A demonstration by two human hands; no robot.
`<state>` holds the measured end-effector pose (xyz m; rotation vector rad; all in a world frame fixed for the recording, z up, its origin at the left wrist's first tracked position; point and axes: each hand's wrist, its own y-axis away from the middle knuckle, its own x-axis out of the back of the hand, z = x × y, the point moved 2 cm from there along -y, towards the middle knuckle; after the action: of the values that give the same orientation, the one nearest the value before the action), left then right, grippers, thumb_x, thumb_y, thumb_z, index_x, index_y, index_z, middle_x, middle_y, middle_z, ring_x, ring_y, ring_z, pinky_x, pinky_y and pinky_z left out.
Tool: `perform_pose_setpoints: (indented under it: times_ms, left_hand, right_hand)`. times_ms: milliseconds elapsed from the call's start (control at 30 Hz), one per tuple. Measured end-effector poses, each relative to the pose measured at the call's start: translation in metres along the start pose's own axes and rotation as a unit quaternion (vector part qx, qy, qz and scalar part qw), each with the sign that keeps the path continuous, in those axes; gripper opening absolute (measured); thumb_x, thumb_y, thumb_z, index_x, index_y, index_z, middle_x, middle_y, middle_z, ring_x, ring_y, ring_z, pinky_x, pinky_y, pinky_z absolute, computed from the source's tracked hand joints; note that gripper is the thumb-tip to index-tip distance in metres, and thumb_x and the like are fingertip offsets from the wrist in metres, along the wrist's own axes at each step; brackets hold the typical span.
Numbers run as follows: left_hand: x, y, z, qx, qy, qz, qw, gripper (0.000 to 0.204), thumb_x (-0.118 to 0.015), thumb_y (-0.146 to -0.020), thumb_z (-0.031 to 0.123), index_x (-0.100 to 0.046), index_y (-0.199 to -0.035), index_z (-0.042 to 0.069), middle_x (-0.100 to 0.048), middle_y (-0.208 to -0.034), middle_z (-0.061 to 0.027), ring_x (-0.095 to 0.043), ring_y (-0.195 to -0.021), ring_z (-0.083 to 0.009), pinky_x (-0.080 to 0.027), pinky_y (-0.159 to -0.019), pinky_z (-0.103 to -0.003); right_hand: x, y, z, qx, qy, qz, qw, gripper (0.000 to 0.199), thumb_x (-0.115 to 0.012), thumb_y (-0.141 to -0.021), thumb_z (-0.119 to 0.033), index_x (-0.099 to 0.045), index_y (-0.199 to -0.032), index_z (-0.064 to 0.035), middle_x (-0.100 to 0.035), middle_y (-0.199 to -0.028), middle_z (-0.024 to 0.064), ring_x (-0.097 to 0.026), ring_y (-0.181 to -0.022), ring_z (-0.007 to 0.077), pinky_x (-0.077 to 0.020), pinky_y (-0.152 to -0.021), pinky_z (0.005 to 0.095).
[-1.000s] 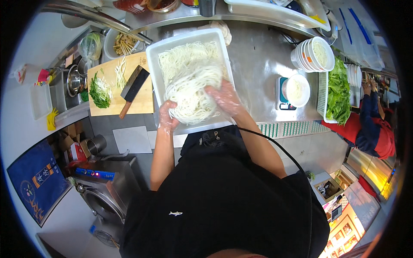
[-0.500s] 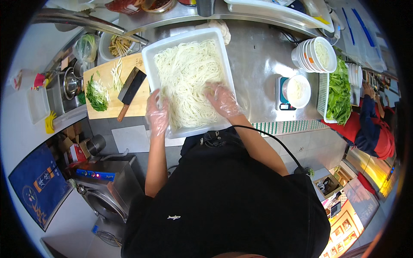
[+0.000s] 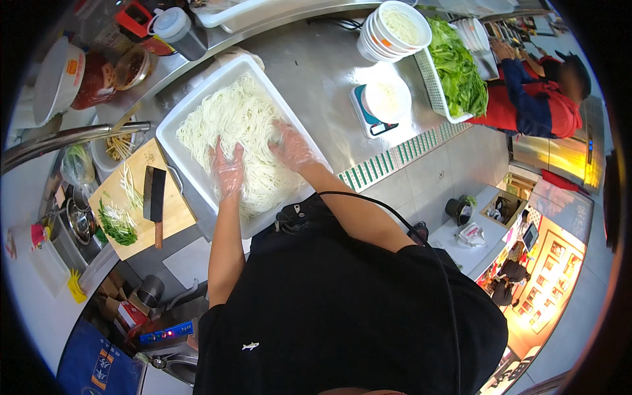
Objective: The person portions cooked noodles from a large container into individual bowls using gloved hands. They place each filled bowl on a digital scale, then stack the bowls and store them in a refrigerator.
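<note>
A white rectangular tub (image 3: 172,118) full of pale noodles (image 3: 227,118) stands in front of me on the steel counter. My left hand (image 3: 228,172), in a clear plastic glove, rests on the noodles with its fingers spread. Beside the tub's right wall, my right hand (image 3: 291,149), gloved the same way, touches the noodles with its fingers apart; some fingertips are sunk among the strands. To the right, a white bowl with noodles (image 3: 387,99) sits on a small kitchen scale (image 3: 359,105).
On the left, a cutting board (image 3: 172,220) bears a cleaver (image 3: 155,194) and chopped greens (image 3: 117,222). Stacked white bowls (image 3: 375,49) and a basket of lettuce (image 3: 457,72) stand at the right. Beyond them, a person in red and navy (image 3: 526,99) works.
My view has turned, so the counter appears tilted. My left hand has moved from the tub's left edge onto the noodles inside. The right hand stays at the tub's right side.
</note>
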<state>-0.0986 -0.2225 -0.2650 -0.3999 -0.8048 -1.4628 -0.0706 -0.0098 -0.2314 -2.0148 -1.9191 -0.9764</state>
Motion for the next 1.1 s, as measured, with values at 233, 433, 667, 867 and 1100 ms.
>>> perform_pose_setpoints:
  times_ms: [233,433,667,867,1100]
  left_hand:
    - [-0.01,-0.018,-0.004,-0.076,-0.006,-0.056,0.996,0.059,-0.07,-0.096,0.03,-0.054,-0.142,-0.004,-0.042,-0.157,-0.0257,-0.044,-0.143,-0.042,-0.036,-0.119,-0.047]
    - [0.03,0.038,0.031,-0.117,0.02,0.022,0.993,0.049,-0.067,-0.096,0.015,-0.054,-0.136,-0.01,-0.048,-0.15,-0.0249,-0.049,-0.138,-0.0407,-0.039,-0.117,-0.044]
    - [0.026,0.104,0.025,-0.055,0.075,0.048,0.995,0.05,-0.068,-0.096,0.011,-0.052,-0.14,-0.006,-0.046,-0.152,-0.0238,-0.046,-0.141,-0.0388,-0.036,-0.118,-0.044]
    - [0.025,0.14,0.091,-0.117,0.018,0.048,0.992,0.094,-0.082,-0.086,0.014,-0.027,-0.161,0.004,-0.036,-0.161,-0.0207,-0.037,-0.149,-0.0337,-0.033,-0.121,-0.043]
    - [0.024,0.143,0.156,-0.195,0.162,0.078,0.964,0.127,-0.096,-0.068,0.027,-0.016,-0.163,0.002,-0.028,-0.164,-0.0234,-0.03,-0.152,-0.0369,-0.024,-0.126,-0.045]
  right_hand:
    - [0.024,0.004,-0.016,0.0,0.09,-0.084,0.992,0.041,-0.063,-0.094,-0.026,-0.065,-0.13,-0.0068,-0.068,-0.123,0.0246,-0.062,-0.12,0.0394,-0.0464,-0.106,0.0465]
    - [-0.002,0.009,-0.02,0.067,0.119,-0.114,0.984,0.042,-0.061,-0.095,-0.037,-0.068,-0.119,-0.0033,-0.071,-0.117,0.0245,-0.067,-0.113,0.0395,-0.0487,-0.101,0.0483]
    - [0.019,0.007,-0.039,0.024,0.059,-0.197,0.978,0.046,-0.065,-0.093,-0.04,-0.07,-0.115,0.001,-0.071,-0.113,0.0267,-0.068,-0.107,0.0415,-0.052,-0.096,0.0474]
    - [0.044,0.027,-0.043,0.027,-0.029,-0.144,0.989,0.037,-0.059,-0.092,-0.032,-0.076,-0.087,0.0009,-0.073,-0.09,0.0254,-0.071,-0.089,0.0403,-0.0557,-0.086,0.0476]
    - [0.109,0.045,-0.132,0.254,0.059,-0.15,0.954,0.046,-0.053,-0.094,-0.038,-0.076,-0.085,0.0011,-0.071,-0.088,0.0282,-0.071,-0.086,0.0439,-0.056,-0.084,0.0503]
